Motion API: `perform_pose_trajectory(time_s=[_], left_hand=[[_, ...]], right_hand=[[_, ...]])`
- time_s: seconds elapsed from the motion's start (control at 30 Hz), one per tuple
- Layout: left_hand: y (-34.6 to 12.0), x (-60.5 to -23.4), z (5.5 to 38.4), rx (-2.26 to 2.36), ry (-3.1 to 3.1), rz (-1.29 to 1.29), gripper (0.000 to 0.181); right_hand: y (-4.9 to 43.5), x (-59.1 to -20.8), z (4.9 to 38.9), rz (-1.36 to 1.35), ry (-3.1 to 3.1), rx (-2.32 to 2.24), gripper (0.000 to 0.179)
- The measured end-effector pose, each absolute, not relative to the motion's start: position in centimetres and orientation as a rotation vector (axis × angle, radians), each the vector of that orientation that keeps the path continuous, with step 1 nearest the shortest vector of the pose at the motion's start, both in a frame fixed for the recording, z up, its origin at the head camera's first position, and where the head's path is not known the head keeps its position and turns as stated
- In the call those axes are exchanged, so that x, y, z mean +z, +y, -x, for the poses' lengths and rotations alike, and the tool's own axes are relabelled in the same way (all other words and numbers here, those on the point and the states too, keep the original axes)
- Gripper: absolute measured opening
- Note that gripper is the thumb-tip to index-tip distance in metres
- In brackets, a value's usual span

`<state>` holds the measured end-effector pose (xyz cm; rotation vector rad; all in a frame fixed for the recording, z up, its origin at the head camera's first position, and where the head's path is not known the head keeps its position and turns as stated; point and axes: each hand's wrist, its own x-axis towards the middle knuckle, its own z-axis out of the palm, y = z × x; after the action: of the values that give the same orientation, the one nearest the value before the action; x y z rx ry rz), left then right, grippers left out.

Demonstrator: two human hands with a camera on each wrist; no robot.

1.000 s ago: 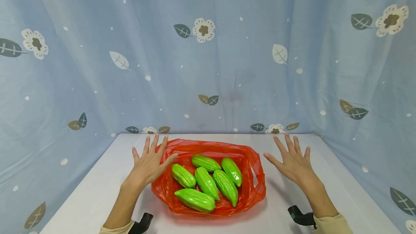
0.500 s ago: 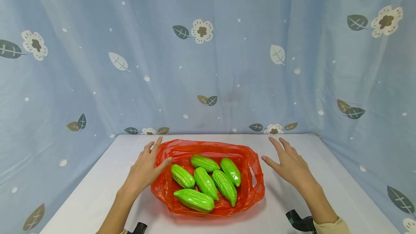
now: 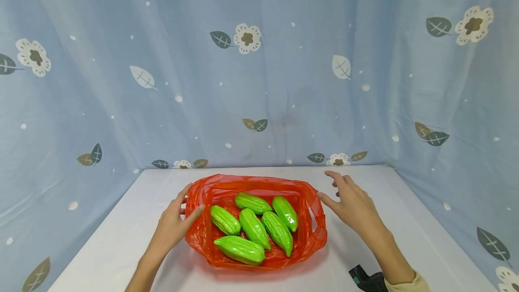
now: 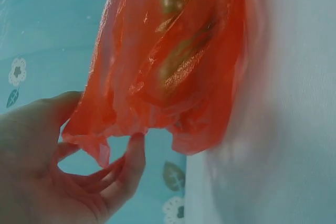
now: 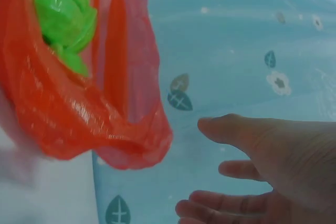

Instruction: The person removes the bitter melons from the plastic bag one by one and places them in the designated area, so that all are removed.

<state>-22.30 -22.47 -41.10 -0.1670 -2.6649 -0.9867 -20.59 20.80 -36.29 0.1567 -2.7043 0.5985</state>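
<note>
A red plastic bag point(image 3: 207, 256) lies with its mouth spread wide, several glossy green bitter melons point(image 3: 253, 229) inside. My left hand point(image 3: 168, 229) is at the bag's left edge, with the thumb over the near side and some fingers partly behind the film. In the left wrist view, the edge of the red bag point(image 4: 147, 108) hangs between thumb and fingers, and one fingertip meets it; the fingers are not closed. My right hand point(image 3: 357, 206) hovers beside the bag's right handle, fingers bent loosely. The right wrist view shows a gap between that hand point(image 5: 283, 161) and the bag point(image 5: 136, 145).
A white table point(image 3: 129, 220) lies under the bag. Behind and at both sides hangs a blue curtain point(image 3: 284, 84) printed with flowers and leaves. A black wrist mount point(image 3: 366, 279) sits on the right forearm near a beige sleeve point(image 3: 409, 283).
Both hands have moved in toward the bag, and their spread fingers have bent. The left hand has come to the bag's left edge. Bag and bitter melons stay in place; the view has shifted slightly.
</note>
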Motion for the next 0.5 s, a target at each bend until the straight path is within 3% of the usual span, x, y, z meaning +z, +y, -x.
perform_pose_trajectory(time_s=[0.27, 0.5], left_hand=[[-22.3, -41.3, 21.9, -1.196, -2.647, 0.172, 0.083], [-22.5, -41.6, 21.9, -1.321, -2.634, 0.338, 0.069]], right_hand=[[19.0, -36.0, 20.5, -0.203, -2.771, 0.675, 0.062], [17.2, -36.1, 20.7, -0.3, -2.773, 0.717, 0.058]])
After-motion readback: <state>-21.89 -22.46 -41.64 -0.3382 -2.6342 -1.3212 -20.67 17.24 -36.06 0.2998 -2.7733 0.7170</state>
